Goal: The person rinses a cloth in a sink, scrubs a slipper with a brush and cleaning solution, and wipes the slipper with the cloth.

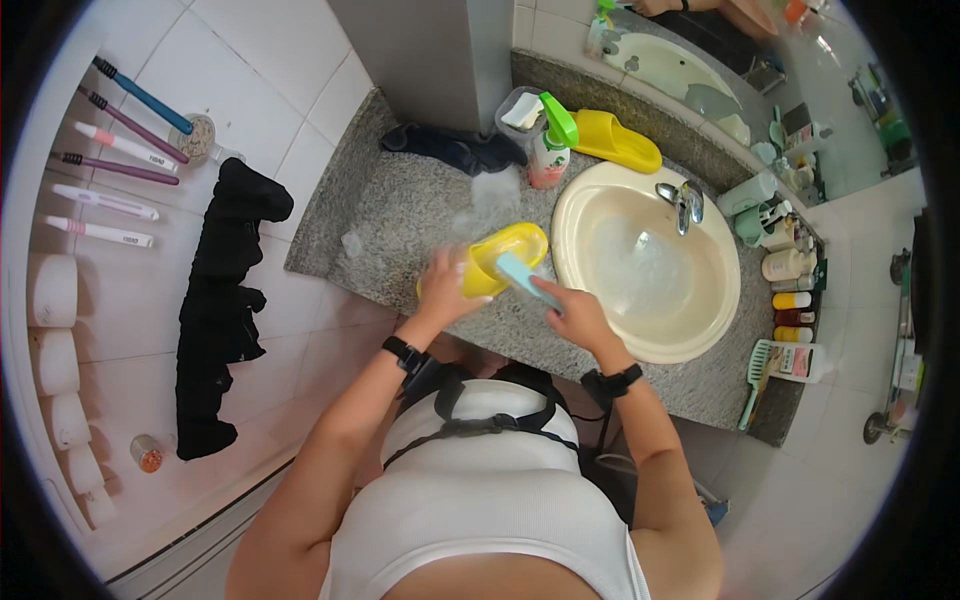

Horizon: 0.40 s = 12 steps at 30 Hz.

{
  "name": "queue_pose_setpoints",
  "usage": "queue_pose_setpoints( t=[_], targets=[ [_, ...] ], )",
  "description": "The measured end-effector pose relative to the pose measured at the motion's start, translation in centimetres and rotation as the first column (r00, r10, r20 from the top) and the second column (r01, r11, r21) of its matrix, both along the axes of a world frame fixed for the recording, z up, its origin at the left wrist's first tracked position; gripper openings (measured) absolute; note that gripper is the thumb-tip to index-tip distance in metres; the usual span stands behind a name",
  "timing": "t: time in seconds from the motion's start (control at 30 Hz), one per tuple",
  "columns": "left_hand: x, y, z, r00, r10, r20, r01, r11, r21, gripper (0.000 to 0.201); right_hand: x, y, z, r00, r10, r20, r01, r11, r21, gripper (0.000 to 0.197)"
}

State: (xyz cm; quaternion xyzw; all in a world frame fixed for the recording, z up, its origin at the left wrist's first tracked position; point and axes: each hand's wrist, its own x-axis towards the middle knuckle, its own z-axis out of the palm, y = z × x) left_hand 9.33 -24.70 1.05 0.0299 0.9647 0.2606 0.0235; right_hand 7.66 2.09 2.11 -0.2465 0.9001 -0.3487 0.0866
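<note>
My left hand (pixel 452 288), a little blurred, is closed around a yellow slipper (pixel 524 240) above the grey stone counter, left of the sink. In my right hand (pixel 582 320) is the handle of a light blue brush (pixel 517 270). Its head lies against the slipper's strap or opening; the bristles are hidden. Behind the slipper, white foam (pixel 496 190) is spread on the counter. A second yellow slipper (pixel 622 146) rests at the back, beside a bottle with a green trigger top (pixel 550 158).
To the right is a cream oval sink (pixel 570 265) with a chrome faucet (pixel 683 205) and whitish water. A dark cloth (pixel 450 150) and a small clear container (pixel 520 108) lie at the back. Several bottles (pixel 790 265) and a green comb (pixel 755 385) line the right edge. A grey pillar (pixel 430 60) stands behind.
</note>
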Motion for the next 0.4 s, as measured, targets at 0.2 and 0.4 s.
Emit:
queue_pose_setpoints(
  t=[0.2,0.4],
  targets=[
    [-1.4,-0.8,-3.2,0.978,-0.172,0.117,0.173,0.985,0.005,0.064,-2.0,-1.2,-1.7,0.928,-0.052,0.369,0.061,0.998,-0.01,0.049],
    [-0.5,-3.0,-5.5,0.944,-0.327,0.047,0.326,0.945,0.037,0.056,-3.2,6.4,-5.4,0.933,-0.196,0.303,0.203,0.979,0.008,0.046]
  ],
)
